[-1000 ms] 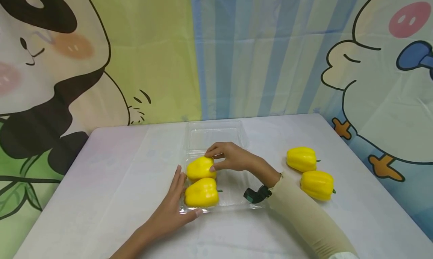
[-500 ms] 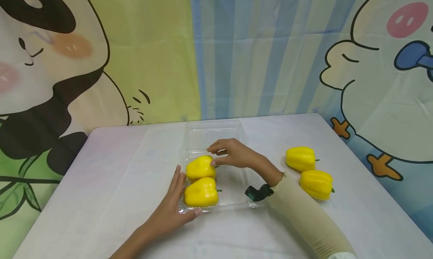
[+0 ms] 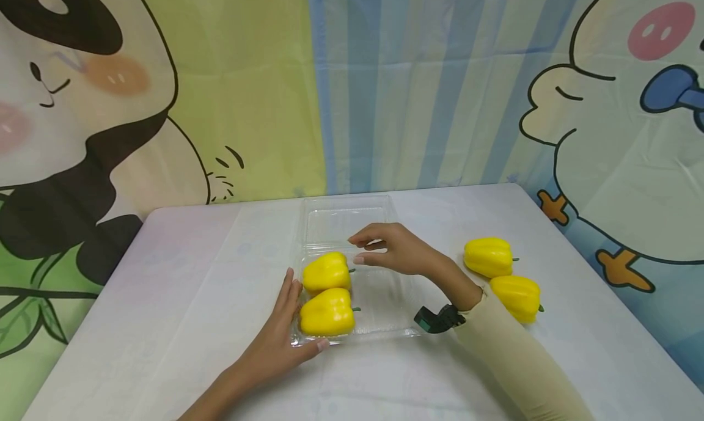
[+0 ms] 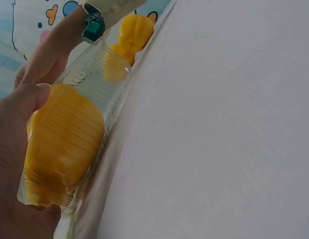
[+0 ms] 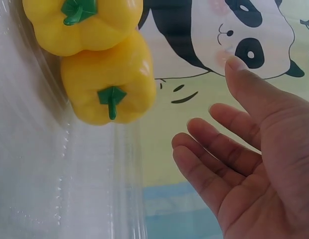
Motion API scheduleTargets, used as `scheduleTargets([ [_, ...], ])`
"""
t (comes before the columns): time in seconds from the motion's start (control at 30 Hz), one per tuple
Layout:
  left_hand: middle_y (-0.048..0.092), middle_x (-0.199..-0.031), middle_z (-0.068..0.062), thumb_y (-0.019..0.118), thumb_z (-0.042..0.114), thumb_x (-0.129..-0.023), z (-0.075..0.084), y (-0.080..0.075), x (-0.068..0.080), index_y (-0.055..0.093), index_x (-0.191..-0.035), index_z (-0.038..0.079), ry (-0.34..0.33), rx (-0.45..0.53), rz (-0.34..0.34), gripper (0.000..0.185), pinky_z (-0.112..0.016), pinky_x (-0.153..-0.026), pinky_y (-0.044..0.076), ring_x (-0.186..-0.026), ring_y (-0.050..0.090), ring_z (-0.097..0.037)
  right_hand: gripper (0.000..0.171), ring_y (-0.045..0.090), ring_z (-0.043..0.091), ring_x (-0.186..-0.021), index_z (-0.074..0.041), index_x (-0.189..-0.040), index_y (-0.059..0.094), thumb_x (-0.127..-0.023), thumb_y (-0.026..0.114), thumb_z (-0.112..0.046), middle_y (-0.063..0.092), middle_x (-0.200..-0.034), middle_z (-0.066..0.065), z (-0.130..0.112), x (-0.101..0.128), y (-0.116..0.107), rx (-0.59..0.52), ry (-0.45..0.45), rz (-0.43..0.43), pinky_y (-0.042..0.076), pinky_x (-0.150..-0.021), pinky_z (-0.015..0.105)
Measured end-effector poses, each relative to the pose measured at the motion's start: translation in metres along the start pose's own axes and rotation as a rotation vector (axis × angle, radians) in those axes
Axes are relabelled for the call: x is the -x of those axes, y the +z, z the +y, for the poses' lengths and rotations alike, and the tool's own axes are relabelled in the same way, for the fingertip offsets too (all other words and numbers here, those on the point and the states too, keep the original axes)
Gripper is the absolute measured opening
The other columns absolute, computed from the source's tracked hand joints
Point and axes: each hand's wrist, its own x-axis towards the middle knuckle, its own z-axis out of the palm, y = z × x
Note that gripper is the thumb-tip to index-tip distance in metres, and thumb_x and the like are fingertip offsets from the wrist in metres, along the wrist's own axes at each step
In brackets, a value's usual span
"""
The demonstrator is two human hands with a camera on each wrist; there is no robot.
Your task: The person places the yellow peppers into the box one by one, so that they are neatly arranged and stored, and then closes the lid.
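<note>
Two yellow bell peppers, one at the back [image 3: 327, 272] and one in front [image 3: 327, 312], lie side by side in the left part of a clear plastic container [image 3: 385, 305]. Its hinged lid [image 3: 348, 224] is folded back behind it. My left hand [image 3: 277, 341] rests on the container's left front corner, fingers fairly straight along the left side, thumb at the front edge. In the left wrist view a pepper [image 4: 67, 139] shows through the clear wall beside that hand. My right hand [image 3: 396, 248] hovers above the container, holding nothing, fingers relaxed and apart from the peppers [image 5: 109, 84].
Two more yellow peppers, one farther back [image 3: 488, 257] and one nearer [image 3: 516, 297], lie on the white tabletop [image 3: 181, 299] to the right. My right sleeve partly covers the nearer one. A cartoon-printed curtain [image 3: 418, 91] hangs behind the table.
My right hand has let go of the back pepper and drawn away to the right, uncovering its stem. The left hand and the peppers stay put.
</note>
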Motion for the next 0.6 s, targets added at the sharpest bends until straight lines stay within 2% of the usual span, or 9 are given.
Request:
scheduleTargets([
  [0.23,-0.015,-0.161,0.007,0.078,0.048,-0.079,0.001,0.000,0.001,0.003,-0.157,0.010,0.013,0.006,0.007,0.114,-0.060,-0.107,0.026,-0.137,0.033,-0.037,0.036,0.060,0.028,-0.108,-0.003,-0.122,0.065,-0.090,0.071,-0.018,0.064,-0.119,0.006,-0.004,0.016,-0.006,0.001,-0.038,0.030,0.051,-0.092,0.037],
  [0.37,-0.016,-0.161,0.007,0.077,0.048,-0.079,0.001,0.001,0.001,0.004,-0.157,0.008,0.023,0.006,0.005,0.114,-0.060,-0.107,0.025,-0.139,0.030,-0.036,0.035,0.062,0.022,-0.104,-0.003,-0.123,0.065,-0.091,0.070,-0.018,0.066,-0.116,0.005,-0.006,0.029,-0.011,0.032,-0.034,0.062,0.053,-0.090,0.034],
  [0.6,-0.015,-0.162,0.004,0.077,0.051,-0.079,-0.002,0.001,0.001,0.005,-0.156,0.007,0.020,-0.024,0.011,0.115,-0.060,-0.107,0.024,-0.141,0.025,-0.034,0.033,0.063,0.021,-0.103,-0.004,-0.121,0.066,-0.091,0.070,-0.015,0.066,-0.116,0.004,-0.011,0.058,-0.022,0.056,-0.030,0.133,0.052,-0.090,0.037],
])
